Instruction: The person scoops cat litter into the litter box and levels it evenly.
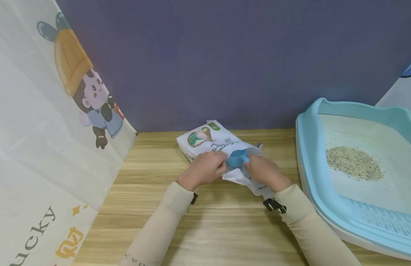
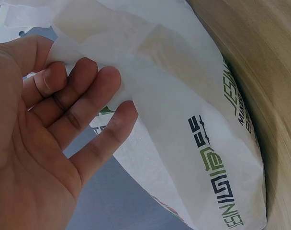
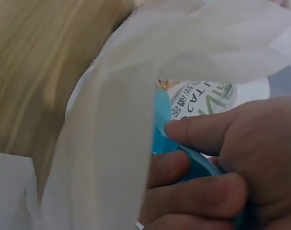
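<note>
Dark, plain wall (image 1: 225,62) closes off the back of the space, a white printed sheet (image 1: 26,92) hangs at the left, and a wood-grain tabletop (image 1: 222,229) carries everything else. On it the white bag (image 1: 227,139) lies near the wall, printed face up, its open mouth turned toward the person and somewhat to the right; that angle seems to suit the right hand, which can reach in without lifting the bag. To the right stands a blue-rimmed litter tray (image 1: 306,147) with a patch of pale pellets (image 1: 353,162) on its floor, apart from the bag.

Left hand (image 1: 205,168) has the bag's edge pinched between thumb and forefinger — probably to keep the mouth from folding shut — while the other fingers bend loosely against the paper-like film. Right hand (image 1: 265,171) closes round the handle of a blue scoop (image 1: 237,158), thumb pressed along the top and fingers curled beneath, a grip that looks meant for steering the bowl. The scoop sits at the bag's mouth, its bowl toward the left hand; the right-wrist view catches a few brownish grains (image 3: 162,85) just past it. Whether the bowl holds any, I cannot tell.
</note>
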